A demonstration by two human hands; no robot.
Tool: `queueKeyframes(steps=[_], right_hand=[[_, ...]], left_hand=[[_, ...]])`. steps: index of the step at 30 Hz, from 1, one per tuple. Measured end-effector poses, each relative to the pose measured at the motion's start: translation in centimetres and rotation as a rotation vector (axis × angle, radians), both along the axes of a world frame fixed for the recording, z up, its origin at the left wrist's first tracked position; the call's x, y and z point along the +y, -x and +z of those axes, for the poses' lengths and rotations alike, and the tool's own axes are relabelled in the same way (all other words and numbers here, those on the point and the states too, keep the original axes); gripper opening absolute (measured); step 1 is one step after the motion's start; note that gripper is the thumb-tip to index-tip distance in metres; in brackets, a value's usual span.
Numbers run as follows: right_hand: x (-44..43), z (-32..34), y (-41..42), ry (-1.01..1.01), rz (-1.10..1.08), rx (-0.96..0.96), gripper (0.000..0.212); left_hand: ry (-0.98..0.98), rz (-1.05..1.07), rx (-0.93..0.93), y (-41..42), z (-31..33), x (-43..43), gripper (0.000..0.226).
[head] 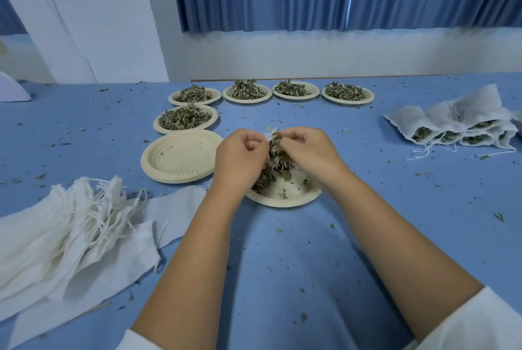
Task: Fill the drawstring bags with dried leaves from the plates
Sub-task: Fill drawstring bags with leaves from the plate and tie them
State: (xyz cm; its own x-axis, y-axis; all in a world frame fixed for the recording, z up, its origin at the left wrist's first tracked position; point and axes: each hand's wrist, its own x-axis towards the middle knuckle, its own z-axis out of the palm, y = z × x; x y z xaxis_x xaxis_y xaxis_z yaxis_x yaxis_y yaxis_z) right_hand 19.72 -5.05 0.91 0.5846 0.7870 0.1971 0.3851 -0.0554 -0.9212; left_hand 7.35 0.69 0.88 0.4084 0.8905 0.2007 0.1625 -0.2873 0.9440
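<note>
The dried leaves (278, 160) form a dark green, crumpled clump that hangs between the two hands, its lower end trailing onto a pale paper plate (282, 204) directly beneath them. Only a small white scrap of the drawstring bag (267, 137) shows, at the top of the clump between the fingertips; the hands hide the rest of it. The left hand (240, 157) has its fingers curled in, pinching that white edge. The right hand (308, 154), just beside it and almost touching, has its fingers closed around the leaves. Just left of the left hand sits a stack of empty plates (180, 156), and beyond that a heaped plate (185, 118) of the same leaves. Farther ahead of both hands runs a row of four heaped plates (271, 92). Well off to the right of the right hand lie filled bags (457, 123), overlapping, with green showing at their mouths and strings trailing. Near the left forearm, a pile of empty bags (70, 225) spreads out with its white drawstrings tangled on top. Leaf crumbs (498, 216) are scattered all over the blue surface (282, 250).
</note>
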Motion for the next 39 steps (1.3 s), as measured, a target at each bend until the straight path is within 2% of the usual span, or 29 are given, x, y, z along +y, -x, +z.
queueKeyframes(steps=[2,3,8,14,18,20,24,26,34,39], right_hand=[[-0.2,0.3,0.1,-0.015,0.067,0.124,0.026],[-0.3,0.3,0.2,-0.022,0.077,0.124,0.028],[-0.1,-0.4,0.7,-0.065,-0.034,-0.007,0.017],[-0.1,-1.1,0.8,-0.089,-0.109,-0.458,0.014],[-0.4,-0.9,0.9,0.092,0.081,-0.622,0.016],[-0.6,-0.7,0.9,0.127,0.147,-0.612,0.022],[-0.7,-0.2,0.8,-0.032,0.022,-0.412,0.022],[-0.9,0.0,0.8,-0.077,0.018,-0.378,0.022],[-1.6,-0.3,0.9,-0.184,0.066,-0.492,0.029],[-1.5,-0.5,1.1,-0.160,0.070,-0.521,0.031]], left_hand=[[0.037,0.027,-0.026,0.0,0.0,0.2,0.006],[0.043,0.032,-0.022,0.0,-0.1,0.3,0.005],[0.027,0.030,0.007,0.0,0.0,0.2,0.010],[-0.003,0.008,-0.021,-0.1,0.2,0.1,0.009],[-0.033,-0.022,-0.017,-0.1,0.2,0.0,0.010],[-0.050,0.002,-0.010,-0.1,0.1,0.0,0.009],[0.033,0.038,-0.076,0.2,0.2,0.2,0.009],[0.037,0.055,-0.097,0.3,0.2,0.2,0.010],[0.073,0.168,-0.183,0.4,0.4,0.6,0.011],[0.143,0.170,-0.242,0.7,0.5,0.7,0.012]])
